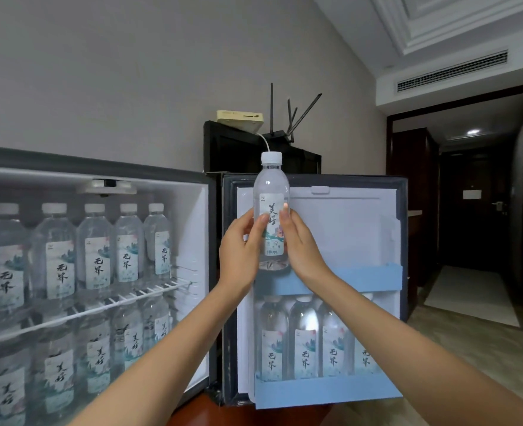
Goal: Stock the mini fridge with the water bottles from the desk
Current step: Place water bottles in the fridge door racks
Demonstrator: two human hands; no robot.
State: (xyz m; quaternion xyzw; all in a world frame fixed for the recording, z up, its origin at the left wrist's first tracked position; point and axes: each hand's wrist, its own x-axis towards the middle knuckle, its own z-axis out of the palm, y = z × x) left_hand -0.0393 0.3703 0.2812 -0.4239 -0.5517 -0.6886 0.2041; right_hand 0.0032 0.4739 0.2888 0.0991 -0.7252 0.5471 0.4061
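Above the left end of the upper door shelf: one water bottle, upright, cap up, base about level with the rail's top edge; not seated, by the look. Left hand and right hand both grasp it at the label, fingers curled round either side, probably to keep it plumb for a straight drop behind the rail. That shelf shows no bottles. Lower door shelf holds a standing row. Cabinet to the left: wire shelf lined across, another row beneath. Judgement: stocking is nearly done.
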